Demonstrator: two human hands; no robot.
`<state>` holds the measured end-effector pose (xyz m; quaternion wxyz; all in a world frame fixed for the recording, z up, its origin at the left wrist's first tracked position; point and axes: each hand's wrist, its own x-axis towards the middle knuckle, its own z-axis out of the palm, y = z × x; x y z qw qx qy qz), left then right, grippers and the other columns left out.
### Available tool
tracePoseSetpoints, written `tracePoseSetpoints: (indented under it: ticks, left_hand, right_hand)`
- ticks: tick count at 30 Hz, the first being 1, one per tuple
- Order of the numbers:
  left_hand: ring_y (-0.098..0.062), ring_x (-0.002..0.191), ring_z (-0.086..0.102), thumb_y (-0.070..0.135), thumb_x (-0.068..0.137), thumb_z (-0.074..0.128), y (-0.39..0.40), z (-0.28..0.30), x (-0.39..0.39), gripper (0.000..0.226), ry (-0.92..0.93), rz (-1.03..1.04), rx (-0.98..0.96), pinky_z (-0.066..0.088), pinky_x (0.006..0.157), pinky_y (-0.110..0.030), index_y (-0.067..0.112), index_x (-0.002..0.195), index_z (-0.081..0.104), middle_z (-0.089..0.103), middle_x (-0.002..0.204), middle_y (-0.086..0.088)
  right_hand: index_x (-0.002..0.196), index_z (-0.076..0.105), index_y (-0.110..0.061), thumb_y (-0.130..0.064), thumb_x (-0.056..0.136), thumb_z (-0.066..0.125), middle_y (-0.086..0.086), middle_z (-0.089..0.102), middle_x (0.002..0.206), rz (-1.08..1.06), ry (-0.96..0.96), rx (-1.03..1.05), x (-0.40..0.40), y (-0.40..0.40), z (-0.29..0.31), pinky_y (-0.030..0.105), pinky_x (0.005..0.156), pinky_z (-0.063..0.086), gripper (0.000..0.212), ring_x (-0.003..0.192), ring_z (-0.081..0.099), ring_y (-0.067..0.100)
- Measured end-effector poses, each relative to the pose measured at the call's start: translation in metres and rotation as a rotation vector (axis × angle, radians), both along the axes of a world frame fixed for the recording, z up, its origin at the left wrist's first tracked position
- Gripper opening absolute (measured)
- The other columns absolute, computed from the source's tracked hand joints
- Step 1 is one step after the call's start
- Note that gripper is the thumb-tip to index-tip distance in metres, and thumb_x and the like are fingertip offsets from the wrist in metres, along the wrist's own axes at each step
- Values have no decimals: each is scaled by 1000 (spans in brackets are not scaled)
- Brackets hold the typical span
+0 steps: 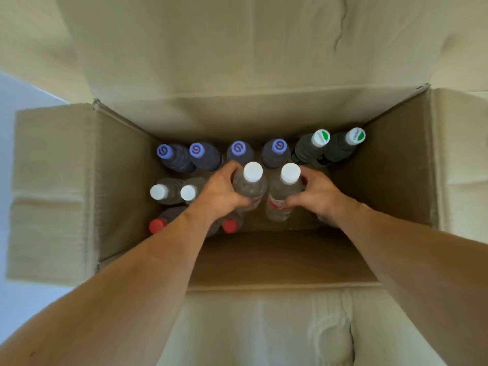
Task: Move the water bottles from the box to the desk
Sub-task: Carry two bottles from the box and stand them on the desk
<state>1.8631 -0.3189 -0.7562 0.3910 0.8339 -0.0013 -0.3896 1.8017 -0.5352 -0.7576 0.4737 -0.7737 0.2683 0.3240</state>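
I look straight down into an open cardboard box (126, 180) that holds several upright water bottles. My left hand (221, 192) grips a clear white-capped bottle (250, 180) in the middle of the box. Beside it, my right hand (317, 195) grips a second white-capped bottle (285, 191) with a red label. Both bottles stand higher than the rest. Purple-capped bottles (239, 150) line the far wall, two green-and-white-capped bottles (320, 138) stand at the far right, two white-capped bottles (159, 192) sit at the left, and two red-capped bottles (157, 225) stand nearest me.
The box's four flaps are folded outward; the far flap (237, 48) stands up high. The near right part of the box floor (303, 225) is bare cardboard. A pale surface (10, 107) shows beyond the left flap. The desk is not in view.
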Motion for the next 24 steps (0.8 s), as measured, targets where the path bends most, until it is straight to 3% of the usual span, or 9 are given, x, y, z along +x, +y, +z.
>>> tracePoseSetpoints:
  ticks: [4,6,8,11,14,15,17,21,24]
  left_hand:
    - [-23,106,69,8,52,86,3,65,7,64,224,289,-180,50,103,-49,18,112,65,75,106,-4]
    - [-27,112,66,16,51,86,3,107,13,66,327,338,-273,45,107,-55,21,114,67,74,111,-6]
    - [-27,115,65,20,67,84,0,150,19,56,403,368,-324,44,106,-58,25,120,66,73,116,-4]
    - [-31,114,65,24,82,75,-5,211,25,33,440,397,-363,49,99,-53,25,114,70,72,115,-7]
    - [-25,100,61,30,90,69,-12,276,26,7,408,423,-359,46,75,-35,24,92,67,62,99,-2]
    - [-20,98,61,28,95,65,-13,297,26,4,394,422,-372,44,71,-35,24,94,65,60,99,0]
    - [-20,105,64,29,95,65,-13,336,27,13,396,417,-393,51,79,-43,24,107,66,66,109,0]
    - [-30,112,68,20,83,79,-13,411,28,47,354,348,-442,55,91,-54,19,128,63,73,116,-7]
    - [-27,99,72,8,74,81,-18,460,30,57,297,335,-474,60,76,-43,10,128,61,74,110,-8]
  right_hand:
    - [119,66,-20,5,73,78,2,74,111,-250,102,300,10,-7,62,48,110,44,54,112,66,22]
    - [120,66,-21,4,79,72,4,74,114,-314,157,424,18,-9,103,46,112,41,48,115,64,24]
    - [123,63,-23,-6,83,72,3,73,117,-340,170,498,24,-11,146,46,114,39,44,117,64,25]
    - [131,58,-21,-30,77,78,5,72,120,-353,138,579,32,-9,209,49,112,40,58,116,65,26]
    - [130,58,-20,-53,70,78,6,73,119,-371,128,625,36,-6,266,53,106,43,72,117,65,29]
    - [132,57,-20,-60,65,79,7,72,121,-366,123,650,38,-6,286,55,105,43,81,119,64,29]
    - [135,56,-19,-68,51,86,7,70,125,-366,112,689,42,-6,323,57,106,40,102,121,62,30]
    - [137,55,-15,-45,58,91,13,64,133,-334,55,715,47,-7,401,60,108,40,92,122,62,33]
    - [129,60,-19,-3,65,83,10,66,129,-266,-18,773,44,-12,453,57,107,43,70,119,64,30]
